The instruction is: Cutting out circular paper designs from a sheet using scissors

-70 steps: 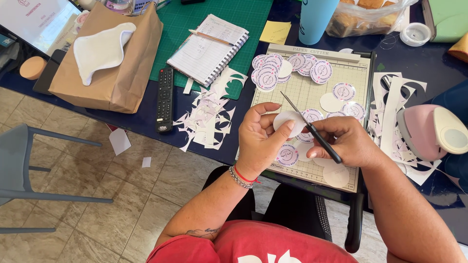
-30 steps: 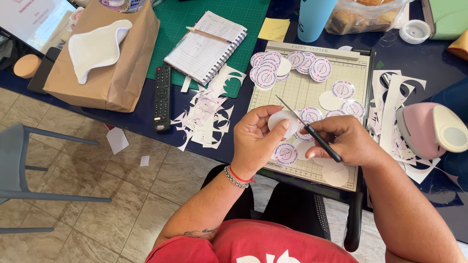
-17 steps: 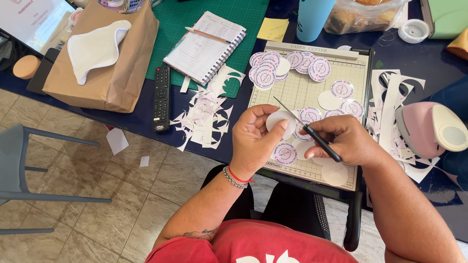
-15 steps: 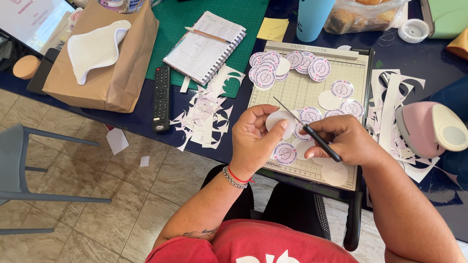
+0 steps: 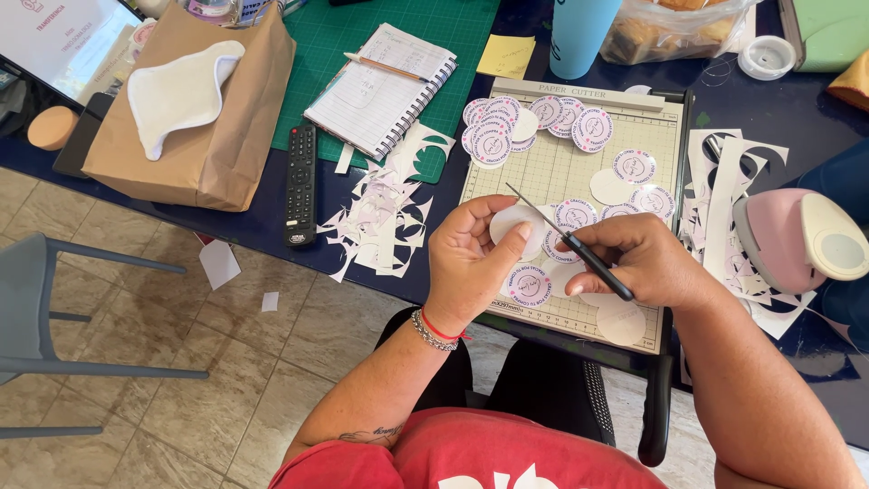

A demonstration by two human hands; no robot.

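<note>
- The paper trimmer board (image 5: 543, 181), pale with a printed grid, lies across the dark blue table (image 5: 797, 109), under both hands; it has not shifted over the last couple of seconds.
- The heap of cut paper scraps (image 5: 380, 217) to the left of the board, the black remote (image 5: 300, 186) and the pink circle punch (image 5: 797, 240) to the right lie just as before.
- The left hand (image 5: 471, 263) is a touch higher and more curled than two seconds ago. Thumb and fingers pinch a white paper disc (image 5: 518, 226), held upright just above the board's middle.
- The right hand (image 5: 647, 263) is closed round the dark handle of a thin pointed tool (image 5: 570, 244), gripped like a pen. Its slim tip now slants up and left past the disc's upper edge, slightly further across than before. Whether the tip touches the disc cannot be told.
- The changes are small: the hands are drawn a little closer, so the work on this one disc appears to be mid-course, not finished.
- The disc sits between the two hands, in the left fingertips and just beside the right knuckles.
- Printed round stickers (image 5: 529, 118) lie clustered at the board's top, with more (image 5: 529, 285) under the hands, all unmoved.
</note>
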